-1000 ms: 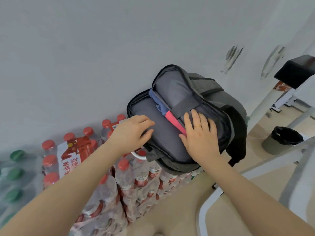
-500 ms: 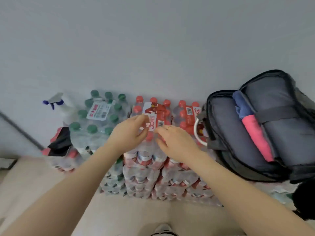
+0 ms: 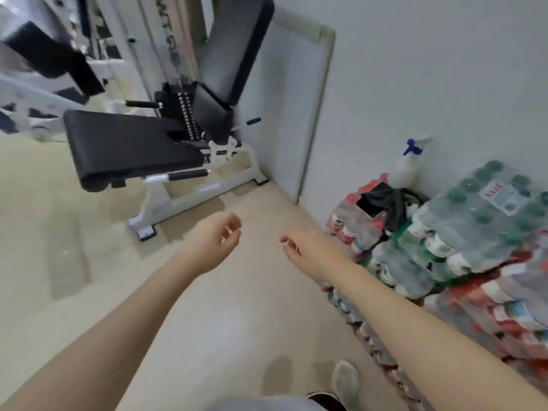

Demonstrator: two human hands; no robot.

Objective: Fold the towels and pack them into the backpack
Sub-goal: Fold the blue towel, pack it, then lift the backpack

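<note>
Head view: left hand [image 3: 212,238] and right hand [image 3: 308,249] hang mid-frame above the beige floor [image 3: 207,321], fingers loosely curled, grasping nothing. Neither backpack nor towels appear in frame. At right, shrink-wrapped packs of water bottles [image 3: 462,241] are stacked against the wall, with a spray bottle [image 3: 410,161] behind them. A black padded exercise bench [image 3: 130,146] occupies the upper left. A shoe [image 3: 345,381] shows at the bottom edge.

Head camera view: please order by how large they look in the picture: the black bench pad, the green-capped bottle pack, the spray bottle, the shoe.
1. black bench pad
2. green-capped bottle pack, near the pad in apparent size, so this order is unsure
3. and 4. spray bottle and shoe look alike; the shoe is nearer the camera.
</note>
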